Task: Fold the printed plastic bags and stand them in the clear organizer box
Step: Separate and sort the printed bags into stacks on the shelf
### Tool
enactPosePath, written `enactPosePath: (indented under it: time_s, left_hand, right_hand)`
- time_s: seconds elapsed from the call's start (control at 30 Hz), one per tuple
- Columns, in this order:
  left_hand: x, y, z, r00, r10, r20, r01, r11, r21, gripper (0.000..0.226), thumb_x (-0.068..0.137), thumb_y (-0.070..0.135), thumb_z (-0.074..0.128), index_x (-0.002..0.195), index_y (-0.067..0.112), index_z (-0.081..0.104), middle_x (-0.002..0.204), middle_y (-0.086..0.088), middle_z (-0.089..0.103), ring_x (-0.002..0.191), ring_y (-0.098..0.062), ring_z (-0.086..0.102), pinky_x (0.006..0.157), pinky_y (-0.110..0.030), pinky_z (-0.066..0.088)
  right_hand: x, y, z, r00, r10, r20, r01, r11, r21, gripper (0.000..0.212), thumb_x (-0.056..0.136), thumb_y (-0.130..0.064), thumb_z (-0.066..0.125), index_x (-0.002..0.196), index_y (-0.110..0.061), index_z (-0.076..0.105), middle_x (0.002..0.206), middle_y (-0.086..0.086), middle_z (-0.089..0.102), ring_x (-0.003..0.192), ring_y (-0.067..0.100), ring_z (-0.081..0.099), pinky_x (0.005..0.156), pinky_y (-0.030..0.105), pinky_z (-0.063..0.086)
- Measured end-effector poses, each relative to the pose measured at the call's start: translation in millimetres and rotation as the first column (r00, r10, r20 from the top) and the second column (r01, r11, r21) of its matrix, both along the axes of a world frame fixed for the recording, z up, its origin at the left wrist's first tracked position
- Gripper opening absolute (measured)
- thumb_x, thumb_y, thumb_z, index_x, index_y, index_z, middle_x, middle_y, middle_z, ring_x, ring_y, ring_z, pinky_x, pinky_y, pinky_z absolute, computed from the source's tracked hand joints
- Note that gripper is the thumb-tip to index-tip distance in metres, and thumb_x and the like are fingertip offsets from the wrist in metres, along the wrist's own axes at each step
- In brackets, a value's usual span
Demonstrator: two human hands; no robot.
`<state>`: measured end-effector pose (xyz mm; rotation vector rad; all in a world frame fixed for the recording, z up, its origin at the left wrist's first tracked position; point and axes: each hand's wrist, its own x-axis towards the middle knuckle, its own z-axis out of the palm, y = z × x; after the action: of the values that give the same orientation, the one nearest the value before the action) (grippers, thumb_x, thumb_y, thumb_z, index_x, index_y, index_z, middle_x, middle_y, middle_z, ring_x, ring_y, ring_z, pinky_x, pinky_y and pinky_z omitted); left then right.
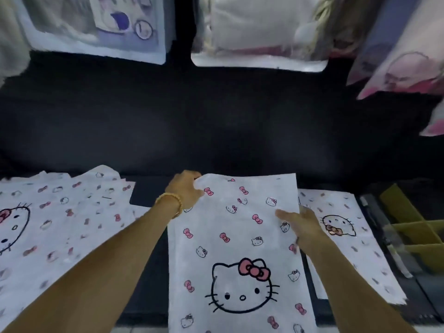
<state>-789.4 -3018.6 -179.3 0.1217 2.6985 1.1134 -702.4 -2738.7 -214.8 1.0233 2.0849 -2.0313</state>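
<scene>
A white plastic bag [237, 251] printed with a cat face and pink bows lies flat before me on the dark surface. My left hand [186, 189], with a gold bracelet on its wrist, grips the bag's far left corner. At the bag's right edge my right hand [300, 224] holds the plastic, thumb on top. A pile of the same printed bags [55, 222] lies to the left. Another printed bag [346, 241] lies to the right, partly under the middle one. The clear organizer box [396, 239] with yellow dividers sits at the right edge.
Bagged bedding and pillows [259, 30] stand along the back. A second clear package [96, 25] sits at the back left, and pink-trimmed pillows [403, 63] at the back right. The dark surface [216, 121] stretches between them and the bags.
</scene>
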Motion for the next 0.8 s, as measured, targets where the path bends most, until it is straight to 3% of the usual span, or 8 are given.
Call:
enactPosePath:
  time_s: [0.1,0.2,0.33,0.4,0.57,0.63,0.73,0.8]
  left_hand:
    - [-37,27,-50,1.000,-0.002,0.017,0.002,1.000,-0.007,0.020,0.082,0.004,0.065,0.089,0.022,0.065,0.094,-0.003,0.071,0.086,-0.023,0.067,0.077,-0.031,0.055]
    - [-71,49,-86,0.999,-0.018,0.031,0.019,0.999,-0.039,0.035,0.084,0.006,0.063,0.116,0.020,0.060,0.116,-0.008,0.065,0.107,-0.029,0.061,0.094,-0.038,0.050]
    - [-61,60,-114,0.980,0.015,-0.196,-0.060,0.972,-0.226,0.062,0.087,0.018,0.064,0.143,0.016,0.040,0.142,-0.010,0.041,0.130,-0.030,0.039,0.112,-0.044,0.029]
    - [-29,54,-128,0.967,-0.059,-0.247,0.000,0.972,-0.233,0.060,0.087,0.024,0.064,0.142,0.015,0.042,0.145,-0.008,0.036,0.135,-0.028,0.032,0.116,-0.042,0.021]
    - [42,31,-160,0.977,-0.146,-0.152,0.102,0.960,-0.262,0.056,0.090,0.048,0.057,0.139,0.025,0.045,0.152,0.002,0.026,0.148,-0.022,0.007,0.121,-0.042,0.005]
    - [49,30,-165,0.977,-0.134,-0.166,0.094,0.968,-0.233,0.057,0.090,0.050,0.055,0.140,0.024,0.045,0.154,0.003,0.024,0.149,-0.019,0.000,0.121,-0.040,0.006]
    - [55,35,-165,0.980,-0.094,-0.177,0.056,0.977,-0.208,0.056,0.091,0.047,0.055,0.141,0.023,0.044,0.156,0.002,0.022,0.149,-0.015,0.001,0.121,-0.034,0.011]
    - [61,37,-164,0.983,-0.051,-0.176,0.019,0.984,-0.179,0.056,0.090,0.046,0.056,0.140,0.023,0.045,0.156,0.002,0.024,0.148,-0.014,0.006,0.118,-0.029,0.014]
  right_hand:
    - [-31,19,-44,0.999,0.028,0.031,-0.030,0.996,0.082,0.020,0.082,-0.003,0.074,0.100,-0.010,0.070,0.096,0.006,0.074,0.082,0.020,0.069,0.062,0.026,0.053]
    - [-62,39,-73,0.998,-0.016,0.058,0.008,0.992,0.127,0.021,0.078,-0.001,0.076,0.096,-0.008,0.070,0.093,0.008,0.074,0.080,0.024,0.069,0.069,0.032,0.055]
    - [-96,50,-93,0.988,-0.139,0.069,0.119,0.964,0.239,0.014,0.079,-0.007,0.076,0.091,-0.011,0.068,0.080,0.002,0.069,0.066,0.019,0.061,0.057,0.024,0.046]
    - [-108,50,-98,0.994,-0.090,0.056,0.069,0.949,0.308,0.016,0.079,-0.006,0.075,0.093,-0.010,0.068,0.085,0.006,0.069,0.069,0.020,0.062,0.064,0.027,0.050]
    - [-121,47,-97,0.999,0.006,0.054,-0.028,0.908,0.417,0.027,0.079,-0.003,0.073,0.103,-0.010,0.063,0.106,0.014,0.069,0.087,0.024,0.062,0.076,0.029,0.048]
    - [-117,41,-95,0.997,0.042,0.063,-0.073,0.748,0.660,0.047,0.078,-0.010,0.074,0.121,-0.006,0.054,0.117,0.015,0.062,0.105,0.030,0.057,0.086,0.037,0.048]
    - [-91,11,-99,0.973,0.223,0.060,-0.116,0.245,0.963,0.064,0.077,-0.023,0.075,0.133,-0.006,0.049,0.125,0.018,0.052,0.116,0.038,0.045,0.093,0.049,0.038]
    - [-75,-10,-105,0.935,0.350,0.067,-0.122,0.137,0.983,0.068,0.078,-0.029,0.075,0.136,-0.006,0.049,0.132,0.017,0.051,0.120,0.039,0.045,0.095,0.053,0.039]
